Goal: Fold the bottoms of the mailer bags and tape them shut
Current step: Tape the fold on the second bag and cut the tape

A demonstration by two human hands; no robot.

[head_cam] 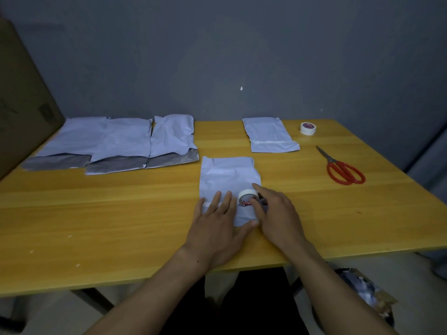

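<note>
Yellow wooden table [108, 213] fills most of the view, against a grey wall. Big cardboard box [21, 93] leans at the table's far left edge.

Three white mailer bags lie in a row at far left, overlapping at the sides: left one [72, 136], middle one [123, 141], right one [171, 136]. Each has its grey inner flap showing at the near end, unfolded and untaped.

Current mailer bag [227, 175] lies flat near the table's centre, just in front of the person, near end under both hands. Finished mailer bag [268, 134] sits further back to the right, well apart from the row, with a pale tape strip [271, 143] across its folded near end.

Left hand [217, 228] lies flat on the current bag's near end, fingers straight and spread, pressing down, gripping nothing. A bit of white strip shows beside its fingertips (tape, probably, too small to be sure). Right hand [278, 213] holds the tape roll [246, 197]: index finger curled over the top, thumb against the front, roll standing on edge on the bag just right of the left fingers.

Red-handled scissors [343, 170] lie at the right side of the table, blades closed, pointing away. Spare tape roll [308, 128] lies flat at far right, near the finished bag. Dark bin [362, 291] with scraps sits on the floor, lower right.
</note>
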